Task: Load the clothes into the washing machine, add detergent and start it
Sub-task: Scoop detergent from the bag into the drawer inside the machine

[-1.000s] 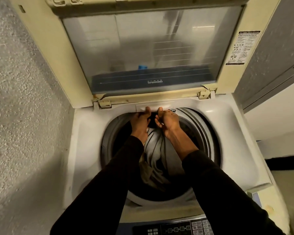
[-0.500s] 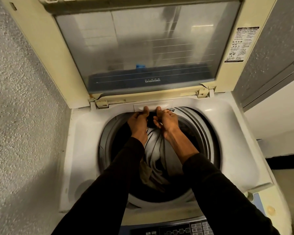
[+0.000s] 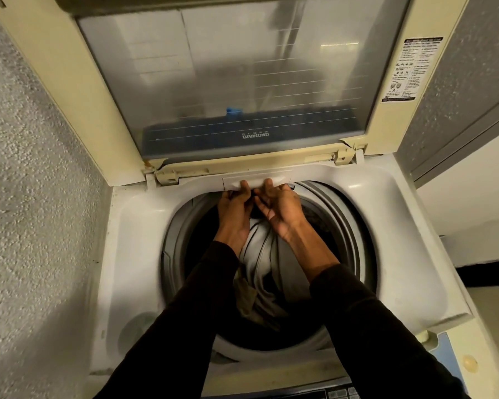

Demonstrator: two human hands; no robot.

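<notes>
The top-loading washing machine (image 3: 138, 240) stands with its glass lid (image 3: 242, 82) raised against the back. Grey clothes (image 3: 259, 254) lie bunched in the drum, with a darker piece beside them. At the rear rim of the opening sits a small white detergent drawer (image 3: 256, 177). My left hand (image 3: 233, 210) and my right hand (image 3: 282, 210) are side by side on its front. Both thumbs rest on the drawer's face and the fingers curl under its lower edge. Black sleeves cover both forearms and hide part of the drum.
A rough grey wall (image 3: 26, 197) stands close on the left of the machine. The grey drum ring (image 3: 354, 226) circles the opening. The control panel (image 3: 337, 394) shows at the bottom edge. A warning label (image 3: 412, 69) is on the lid frame's right side.
Both hands have stayed on the drawer front at the rear rim. The view has shifted slightly, and the clothes lie as before.
</notes>
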